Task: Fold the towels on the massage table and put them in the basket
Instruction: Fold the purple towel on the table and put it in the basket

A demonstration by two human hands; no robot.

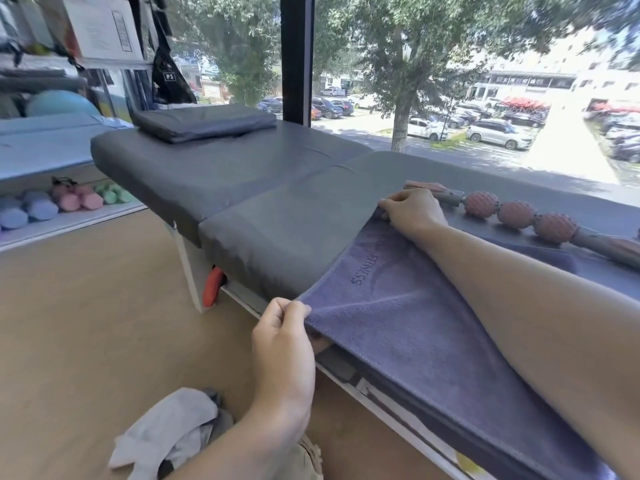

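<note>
A purple towel (398, 317) with dark lettering lies spread over the near edge of the grey massage table (242, 174). My left hand (282, 337) pinches the towel's near corner at the table's front edge. My right hand (412, 209) holds the far corner, further back on the table top. The towel edge stretches taut between the two hands. More purple cloth (550, 254) shows beyond my right forearm. At the bottom, white and grey cloth (166, 431) lies heaped below my left arm; what it rests in is hidden.
A roller stick with orange spiked balls (516, 214) lies along the table's far side, just behind my right hand. A folded grey cushion (204, 121) sits at the table's far end. Pastel dumbbells (52, 202) line a low shelf at left. A large window lies behind.
</note>
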